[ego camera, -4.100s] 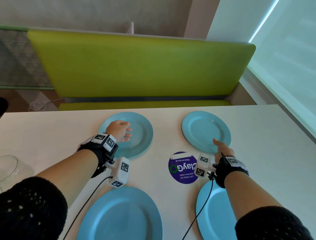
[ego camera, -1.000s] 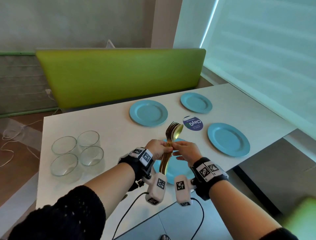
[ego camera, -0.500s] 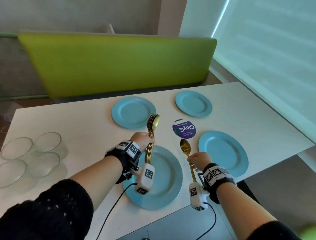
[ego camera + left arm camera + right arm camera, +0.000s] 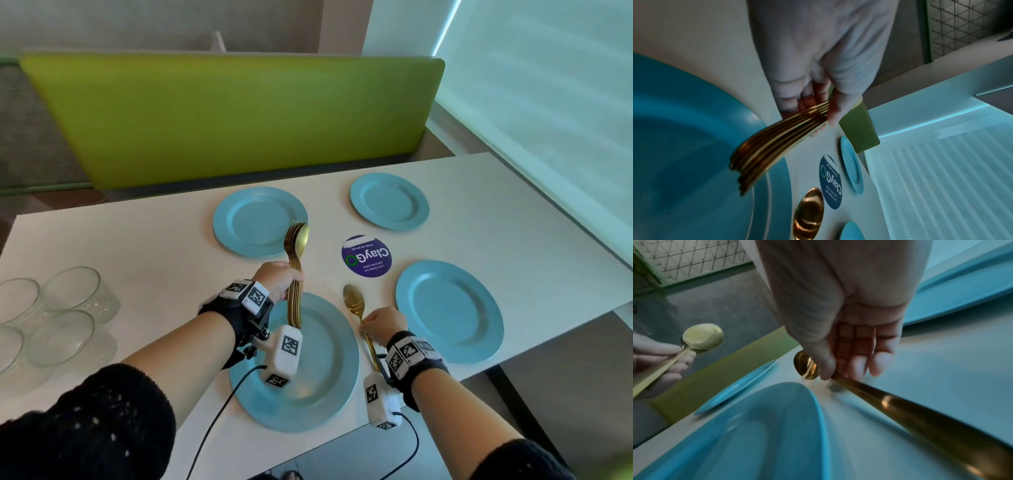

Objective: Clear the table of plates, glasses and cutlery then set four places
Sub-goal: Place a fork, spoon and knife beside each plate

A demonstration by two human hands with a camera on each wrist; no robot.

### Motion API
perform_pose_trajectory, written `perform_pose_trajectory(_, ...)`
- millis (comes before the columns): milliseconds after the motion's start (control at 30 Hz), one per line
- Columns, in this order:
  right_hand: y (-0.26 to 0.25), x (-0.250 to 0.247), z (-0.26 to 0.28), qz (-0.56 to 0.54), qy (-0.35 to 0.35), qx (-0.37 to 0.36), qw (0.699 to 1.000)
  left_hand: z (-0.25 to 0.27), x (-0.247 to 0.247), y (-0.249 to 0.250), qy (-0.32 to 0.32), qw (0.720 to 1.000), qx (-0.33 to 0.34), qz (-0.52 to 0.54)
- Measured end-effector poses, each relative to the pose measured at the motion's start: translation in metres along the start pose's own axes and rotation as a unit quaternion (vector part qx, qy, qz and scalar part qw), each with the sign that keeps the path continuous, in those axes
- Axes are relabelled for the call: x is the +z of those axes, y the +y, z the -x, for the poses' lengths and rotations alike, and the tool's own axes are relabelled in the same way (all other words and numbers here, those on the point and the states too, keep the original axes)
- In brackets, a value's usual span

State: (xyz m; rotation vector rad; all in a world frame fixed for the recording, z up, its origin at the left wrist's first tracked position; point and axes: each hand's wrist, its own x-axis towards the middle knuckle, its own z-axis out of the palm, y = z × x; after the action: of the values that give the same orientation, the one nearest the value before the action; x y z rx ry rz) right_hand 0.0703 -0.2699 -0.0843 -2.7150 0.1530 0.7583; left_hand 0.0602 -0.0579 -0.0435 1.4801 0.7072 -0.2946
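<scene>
Several blue plates lie on the white table (image 4: 144,246): near left plate (image 4: 325,383), near right plate (image 4: 448,310), far left plate (image 4: 258,221), far right plate (image 4: 388,201). My left hand (image 4: 279,282) grips a bundle of gold cutlery (image 4: 295,274) upright above the near left plate; its handles (image 4: 777,144) fan out in the left wrist view. My right hand (image 4: 382,323) pinches one gold spoon (image 4: 354,301) by the handle, low over the table between the two near plates, bowl (image 4: 804,368) pointing away from me.
Several clear glasses (image 4: 51,318) stand grouped at the table's left end. A round purple sticker (image 4: 365,256) sits among the plates. A green bench back (image 4: 233,116) runs behind the table. The near table edge (image 4: 342,431) lies just under my wrists.
A second ago both hands held the cutlery bundle together. My right hand drew one spoon out and has lowered it to the table right of the near left plate; the left hand keeps the rest.
</scene>
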Motion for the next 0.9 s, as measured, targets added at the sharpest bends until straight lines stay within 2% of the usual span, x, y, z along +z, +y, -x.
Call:
perform_pose_trajectory(133, 0.001, 0.005, 0.002, -0.016, 0.037, 0.016, 0.999, -0.003, -0.001, 0.000, -0.005, 1.000, 0.001, -0.002)
perform_pose_trajectory(333, -0.004, 0.007, 0.003, -0.032, 0.054, 0.012, 0.998, -0.005, -0.004, -0.002, -0.013, 1.000, 0.002, 0.005)
perform_pose_trajectory(567, -0.004, 0.013, 0.011, -0.034, 0.062, 0.011, 0.997, -0.005, -0.007, -0.011, -0.017, 1.000, -0.010, 0.009)
perform_pose_trajectory(700, -0.005, 0.005, 0.014, -0.016, 0.040, 0.012, 0.999, 0.001, -0.012, -0.008, -0.023, 1.000, 0.003, -0.004)
perform_pose_trajectory(900, -0.019, -0.034, 0.019, -0.194, 0.067, -0.011, 0.979, 0.007, -0.009, 0.002, -0.066, 0.997, 0.035, -0.020)
